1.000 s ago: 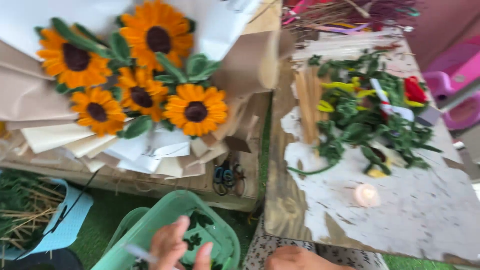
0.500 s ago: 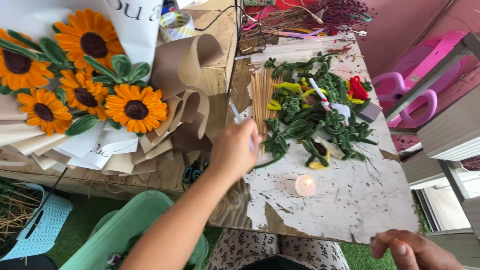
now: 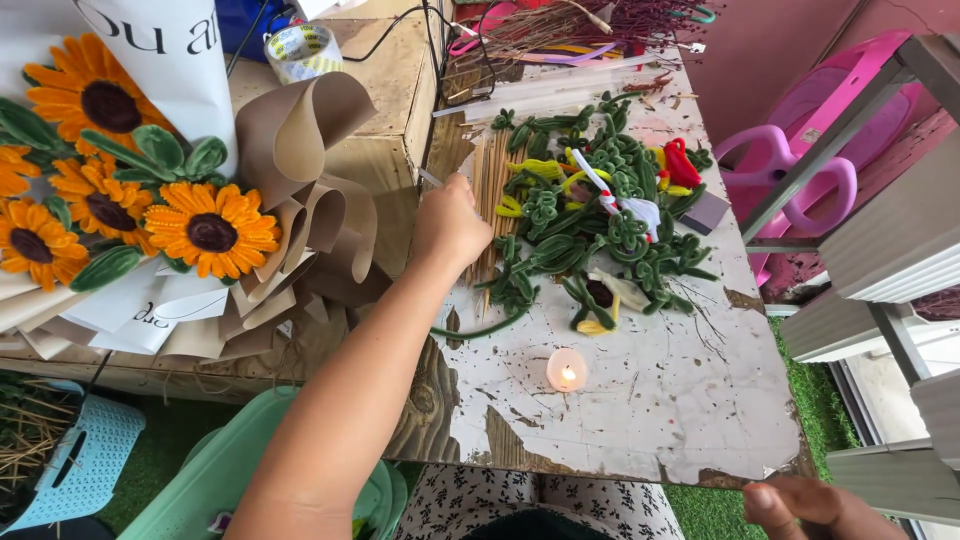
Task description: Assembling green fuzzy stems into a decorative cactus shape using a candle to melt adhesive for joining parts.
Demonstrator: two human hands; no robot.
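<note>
My left hand (image 3: 450,225) reaches out over the left edge of a worn white table (image 3: 690,400). Its fingers are closed on a thin pale stick (image 3: 429,178) that pokes out past the knuckles. The hand lies right beside a bundle of wooden skewers (image 3: 488,175). Beyond the skewers is a heap of green, yellow and red pipe-cleaner pieces (image 3: 600,230). My right hand (image 3: 810,508) sits low at the bottom right edge, fingers curled, with nothing visible in it.
A lit tealight candle (image 3: 567,370) burns on the table's near part. A sunflower bouquet (image 3: 190,230) in brown and white paper lies on a wooden crate to the left, with a tape roll (image 3: 303,50) behind. Green basket (image 3: 240,470), blue basket (image 3: 80,460), pink plastic chair (image 3: 800,150).
My left arm rose from the lap and stretched forward to the skewer bundle. The view shifted right and down; my right hand dropped to the bottom right corner.
</note>
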